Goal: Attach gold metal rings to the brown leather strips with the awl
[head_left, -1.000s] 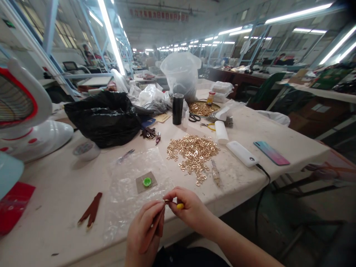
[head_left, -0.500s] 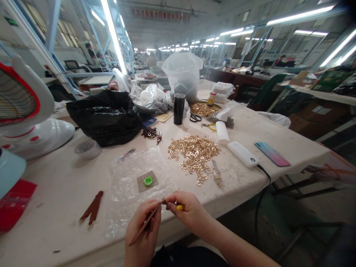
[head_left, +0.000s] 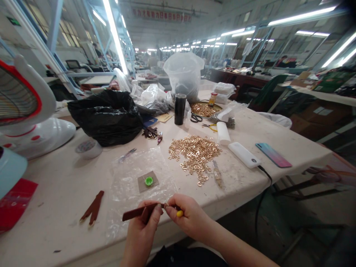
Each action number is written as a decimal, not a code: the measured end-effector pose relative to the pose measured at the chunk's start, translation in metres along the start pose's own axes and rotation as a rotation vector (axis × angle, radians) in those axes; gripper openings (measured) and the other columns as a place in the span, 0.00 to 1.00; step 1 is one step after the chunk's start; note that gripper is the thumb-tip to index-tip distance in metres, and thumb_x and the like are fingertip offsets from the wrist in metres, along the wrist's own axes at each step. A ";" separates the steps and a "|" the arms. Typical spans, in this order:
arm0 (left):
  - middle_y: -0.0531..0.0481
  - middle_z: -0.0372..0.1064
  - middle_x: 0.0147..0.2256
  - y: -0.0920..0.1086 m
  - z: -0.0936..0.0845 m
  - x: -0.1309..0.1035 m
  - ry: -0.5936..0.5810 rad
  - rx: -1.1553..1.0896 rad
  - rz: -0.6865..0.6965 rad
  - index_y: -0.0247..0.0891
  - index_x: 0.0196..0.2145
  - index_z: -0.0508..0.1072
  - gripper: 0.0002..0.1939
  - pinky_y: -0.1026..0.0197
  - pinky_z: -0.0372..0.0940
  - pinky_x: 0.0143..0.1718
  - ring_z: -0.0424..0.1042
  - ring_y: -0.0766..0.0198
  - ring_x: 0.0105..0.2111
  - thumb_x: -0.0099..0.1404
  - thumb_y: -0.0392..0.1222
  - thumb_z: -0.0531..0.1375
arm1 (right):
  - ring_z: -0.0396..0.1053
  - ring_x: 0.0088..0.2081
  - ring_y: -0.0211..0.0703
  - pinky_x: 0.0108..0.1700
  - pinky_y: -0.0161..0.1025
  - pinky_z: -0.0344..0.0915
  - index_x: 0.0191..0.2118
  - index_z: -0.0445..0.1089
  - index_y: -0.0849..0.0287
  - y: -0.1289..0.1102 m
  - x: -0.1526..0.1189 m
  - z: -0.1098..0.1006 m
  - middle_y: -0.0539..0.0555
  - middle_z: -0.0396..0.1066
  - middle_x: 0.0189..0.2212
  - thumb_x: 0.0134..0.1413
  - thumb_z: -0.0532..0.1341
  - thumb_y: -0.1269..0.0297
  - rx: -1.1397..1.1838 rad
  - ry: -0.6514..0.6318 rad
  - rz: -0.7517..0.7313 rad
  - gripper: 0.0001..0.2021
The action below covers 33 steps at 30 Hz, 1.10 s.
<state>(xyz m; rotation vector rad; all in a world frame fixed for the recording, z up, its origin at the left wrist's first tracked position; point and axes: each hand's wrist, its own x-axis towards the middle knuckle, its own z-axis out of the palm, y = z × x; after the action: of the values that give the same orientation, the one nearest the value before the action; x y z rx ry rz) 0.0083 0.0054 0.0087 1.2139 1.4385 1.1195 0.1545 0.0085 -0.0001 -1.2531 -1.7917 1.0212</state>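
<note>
At the front edge of the table, my left hand (head_left: 143, 231) is closed on a brown leather strap (head_left: 136, 213), its flat tail pointing left. The fingertips of my right hand (head_left: 187, 212) pinch at the strap's other end, touching my left fingertips. A tool's yellow end (head_left: 180, 213) sticks out from my right fist; the rest of it is hidden. Beyond my hands lies a clear plastic sheet (head_left: 122, 200) with a small green cup (head_left: 148, 181) on a grey square (head_left: 156, 177). Another forked brown strap piece (head_left: 96, 207), with metal rings at its ends, lies to the left.
A heap of gold-coloured rings (head_left: 194, 148) spreads across mid-table. Right of it are a white power bank (head_left: 241, 154) with a black cable and a phone (head_left: 272, 154). Farther back stand a black bag (head_left: 105, 122), a black tumbler (head_left: 180, 109) and scissors (head_left: 196, 118). A fan (head_left: 36, 122) stands left.
The strap in my left hand has swung from slanting down towards me to lying nearly level, tail to the left. My left hand has turned with it; my right hand has barely moved.
</note>
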 end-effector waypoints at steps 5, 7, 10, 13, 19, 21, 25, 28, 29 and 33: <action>0.53 0.70 0.24 -0.002 0.000 -0.005 0.056 0.086 0.129 0.40 0.27 0.69 0.06 0.61 0.64 0.29 0.70 0.61 0.26 0.54 0.45 0.58 | 0.60 0.26 0.35 0.28 0.31 0.56 0.29 0.66 0.60 0.002 0.000 0.003 0.48 0.63 0.22 0.53 0.53 0.70 0.011 0.001 -0.019 0.06; 0.52 0.70 0.25 -0.004 0.000 -0.008 0.055 0.134 0.198 0.40 0.28 0.70 0.06 0.61 0.64 0.30 0.70 0.61 0.27 0.55 0.44 0.58 | 0.60 0.26 0.36 0.28 0.31 0.56 0.28 0.65 0.60 0.004 0.001 0.004 0.48 0.63 0.22 0.54 0.53 0.69 0.015 0.002 -0.006 0.07; 0.53 0.70 0.25 -0.006 0.002 -0.009 0.022 0.124 0.205 0.40 0.27 0.70 0.05 0.62 0.64 0.29 0.70 0.62 0.27 0.56 0.43 0.58 | 0.60 0.26 0.36 0.28 0.32 0.56 0.27 0.65 0.60 0.005 0.000 0.004 0.48 0.63 0.22 0.56 0.53 0.66 0.005 0.005 0.001 0.08; 0.54 0.69 0.22 -0.006 0.002 -0.006 -0.003 0.002 0.121 0.40 0.27 0.69 0.05 0.62 0.65 0.28 0.70 0.62 0.26 0.55 0.44 0.58 | 0.60 0.26 0.36 0.28 0.32 0.56 0.27 0.64 0.60 0.003 -0.002 0.003 0.48 0.62 0.22 0.56 0.52 0.65 -0.004 -0.002 -0.017 0.09; 0.55 0.68 0.20 -0.005 0.001 -0.006 0.041 -0.050 0.121 0.39 0.26 0.69 0.06 0.63 0.65 0.28 0.69 0.63 0.23 0.54 0.43 0.60 | 0.59 0.26 0.35 0.28 0.31 0.56 0.28 0.64 0.60 -0.001 -0.003 0.004 0.48 0.61 0.23 0.55 0.52 0.69 -0.015 -0.028 -0.038 0.07; 0.54 0.69 0.22 -0.003 0.001 -0.008 0.049 -0.018 0.150 0.39 0.26 0.69 0.05 0.63 0.65 0.28 0.69 0.63 0.24 0.55 0.43 0.59 | 0.59 0.26 0.35 0.28 0.32 0.56 0.28 0.63 0.60 -0.001 -0.002 0.005 0.48 0.61 0.23 0.55 0.52 0.69 -0.007 -0.027 -0.028 0.07; 0.55 0.67 0.21 0.000 0.002 -0.010 0.035 0.039 0.154 0.39 0.26 0.69 0.06 0.63 0.64 0.27 0.69 0.64 0.24 0.55 0.44 0.58 | 0.58 0.26 0.36 0.28 0.32 0.55 0.28 0.63 0.59 0.000 -0.002 0.005 0.48 0.60 0.22 0.56 0.52 0.67 0.005 -0.033 -0.017 0.07; 0.55 0.66 0.21 0.000 0.002 -0.009 0.015 0.007 0.104 0.40 0.26 0.68 0.07 0.62 0.65 0.27 0.69 0.62 0.24 0.55 0.45 0.58 | 0.58 0.26 0.35 0.27 0.31 0.54 0.28 0.62 0.59 0.001 -0.004 0.006 0.47 0.60 0.22 0.56 0.52 0.67 0.032 -0.034 -0.028 0.08; 0.55 0.66 0.20 -0.001 0.002 -0.009 0.008 -0.014 0.079 0.40 0.25 0.68 0.07 0.62 0.65 0.27 0.69 0.62 0.24 0.55 0.46 0.58 | 0.57 0.26 0.35 0.27 0.31 0.54 0.27 0.61 0.59 0.002 -0.004 0.006 0.47 0.59 0.22 0.56 0.52 0.67 0.041 -0.034 -0.036 0.08; 0.54 0.66 0.21 -0.003 0.002 -0.009 -0.018 -0.065 0.022 0.39 0.25 0.68 0.09 0.63 0.64 0.26 0.69 0.62 0.25 0.54 0.47 0.59 | 0.56 0.25 0.34 0.27 0.31 0.53 0.27 0.60 0.59 0.003 -0.006 0.007 0.46 0.58 0.22 0.56 0.51 0.67 0.042 -0.044 -0.049 0.08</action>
<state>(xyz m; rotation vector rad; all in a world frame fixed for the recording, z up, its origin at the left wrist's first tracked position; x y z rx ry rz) 0.0108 -0.0037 0.0065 1.1946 1.3677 1.1584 0.1513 0.0019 -0.0069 -1.1645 -1.8156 1.0612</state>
